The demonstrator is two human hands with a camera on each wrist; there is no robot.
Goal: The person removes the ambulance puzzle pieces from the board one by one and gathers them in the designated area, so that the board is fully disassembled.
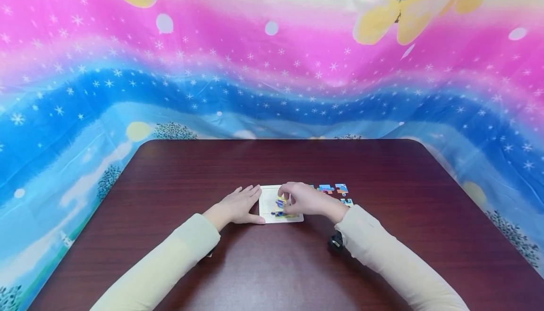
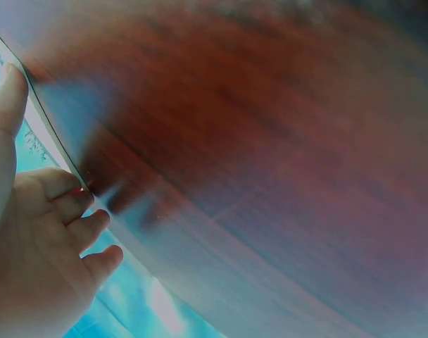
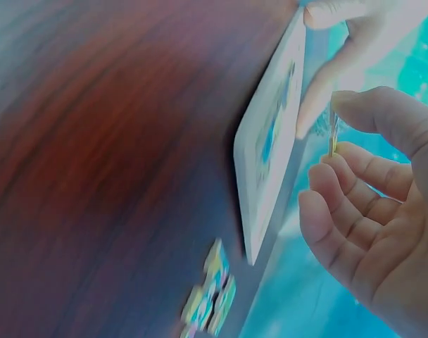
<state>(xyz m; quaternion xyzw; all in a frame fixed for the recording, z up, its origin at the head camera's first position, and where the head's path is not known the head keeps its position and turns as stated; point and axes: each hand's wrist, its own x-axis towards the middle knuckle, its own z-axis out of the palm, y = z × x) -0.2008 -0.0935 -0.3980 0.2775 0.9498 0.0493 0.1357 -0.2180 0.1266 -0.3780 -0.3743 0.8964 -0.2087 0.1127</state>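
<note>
A pale puzzle board [image 1: 268, 201] lies on the dark wooden table, with colourful jigsaw pieces [image 1: 280, 214] in its lower right part. My left hand [image 1: 235, 207] rests at the board's left edge, its fingers stretched and the thumb at the near corner. Over the right half of the board, my right hand [image 1: 307, 198] pinches a puzzle piece [image 3: 334, 135] between thumb and fingertips. In the right wrist view that piece is seen edge-on, above the board [image 3: 246, 172]. The left wrist view shows the left hand [image 2: 48, 239] with its fingertips along the board's edge.
Loose jigsaw pieces [image 1: 341, 188] lie right of the board, some partly behind the right hand and forearm. The table [image 1: 204, 159] ends in rounded far corners, and a printed cloth [image 1: 272, 65] with snowflakes hangs behind and beside it.
</note>
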